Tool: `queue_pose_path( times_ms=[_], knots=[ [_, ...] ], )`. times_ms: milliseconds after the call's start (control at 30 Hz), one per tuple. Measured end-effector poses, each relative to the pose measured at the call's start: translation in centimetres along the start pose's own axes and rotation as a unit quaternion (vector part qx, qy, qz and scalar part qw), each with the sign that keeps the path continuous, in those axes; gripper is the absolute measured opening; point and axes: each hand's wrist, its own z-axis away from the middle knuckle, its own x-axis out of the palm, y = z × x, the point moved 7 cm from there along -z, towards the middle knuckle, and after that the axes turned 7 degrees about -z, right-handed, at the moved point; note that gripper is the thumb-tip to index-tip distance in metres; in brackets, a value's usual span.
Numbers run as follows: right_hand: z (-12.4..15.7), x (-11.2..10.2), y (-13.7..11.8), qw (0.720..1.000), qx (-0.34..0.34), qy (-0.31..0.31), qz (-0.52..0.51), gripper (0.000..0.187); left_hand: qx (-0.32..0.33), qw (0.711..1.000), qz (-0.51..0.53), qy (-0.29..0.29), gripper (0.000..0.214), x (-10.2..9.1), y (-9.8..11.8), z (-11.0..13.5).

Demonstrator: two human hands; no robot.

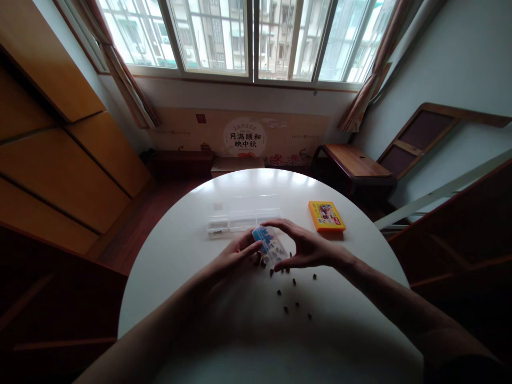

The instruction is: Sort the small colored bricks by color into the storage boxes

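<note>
Both hands meet over a small clear plastic box with blue parts inside, tilted on the round white table. My left hand touches its left side with the fingertips, and my right hand cups over its right side and far end. Several small dark pieces lie scattered on the table just in front of the hands. A clear, long compartment case lies open behind the hands.
An orange-yellow flat box lies on the table at the right rear. Beyond the table stand a low wooden bench, a printed banner under the window, and wooden cabinets at the left.
</note>
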Motion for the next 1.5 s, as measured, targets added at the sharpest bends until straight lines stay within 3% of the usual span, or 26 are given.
queue_pose_path(
  times_ms=[167,300,433,733,867,1267,1500],
  knots=[
    [-0.5,0.7,0.7,0.999,0.041,0.030,-0.014,0.099,-0.004,0.998,0.041,0.050,0.058,-1.5,-1.0,-0.3],
    [-0.7,1.1,1.4,0.990,0.089,0.104,0.044,0.073,0.012,0.996,0.030,0.088,0.062,-2.5,-1.7,-0.6],
    [-1.0,2.6,1.6,0.989,0.102,0.086,0.061,0.050,0.032,0.993,0.005,0.110,0.060,-2.7,-1.6,-0.5],
    [-1.4,4.0,0.4,0.952,0.126,0.029,0.279,0.052,0.061,0.990,-0.054,0.118,0.060,-1.9,0.2,-0.1],
    [-1.3,4.2,0.2,0.952,0.120,0.008,0.283,0.051,0.065,0.987,-0.075,0.124,0.065,-1.9,0.4,-0.1],
    [-1.2,4.1,-0.6,0.962,0.066,0.029,0.262,0.045,0.088,0.981,-0.122,0.120,0.069,-1.9,0.8,0.0],
    [0.2,2.3,0.5,0.969,0.114,0.076,0.205,0.051,0.133,0.969,-0.181,0.100,0.070,-2.2,2.3,0.2]
  ],
)
